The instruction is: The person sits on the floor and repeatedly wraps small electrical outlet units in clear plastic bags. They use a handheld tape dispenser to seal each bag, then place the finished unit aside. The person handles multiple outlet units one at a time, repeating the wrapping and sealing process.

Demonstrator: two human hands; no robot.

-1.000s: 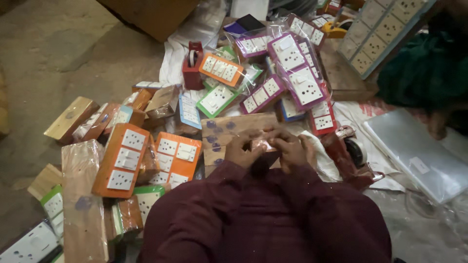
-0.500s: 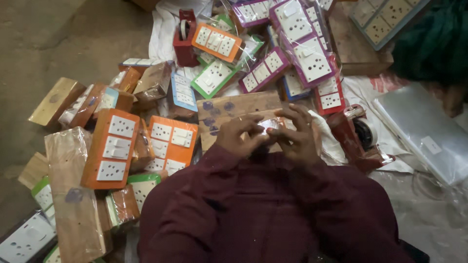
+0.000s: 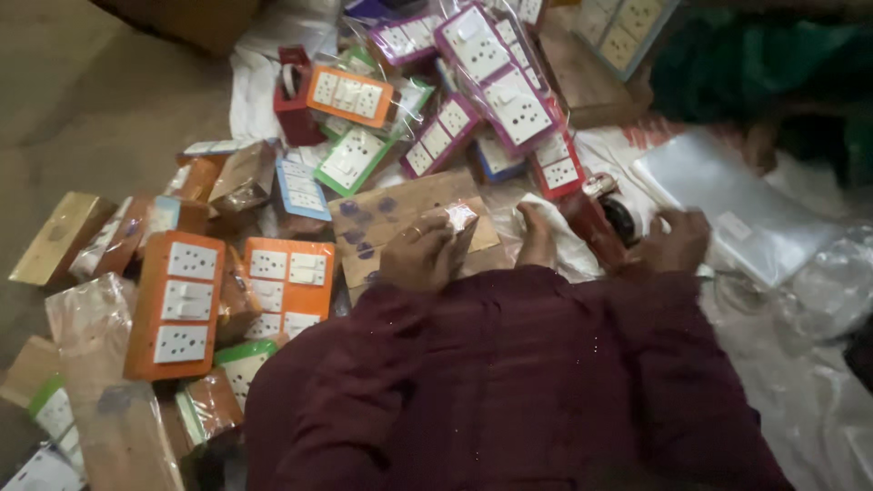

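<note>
On cardboard [image 3: 400, 218] | left hand [image 3: 420, 255] grips small wrapped piece [image 3: 460, 218] | axis unclear

A small pale packet [image 3: 460, 218] wrapped in clear plastic sits tilted in the left hand [image 3: 420, 255], over a brown cardboard sheet [image 3: 391, 214] with dark spots.

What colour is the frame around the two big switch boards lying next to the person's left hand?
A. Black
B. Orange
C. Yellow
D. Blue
B: the two switch boards lying just beside the left hand both have bright orange frames around their white switches.
</note>
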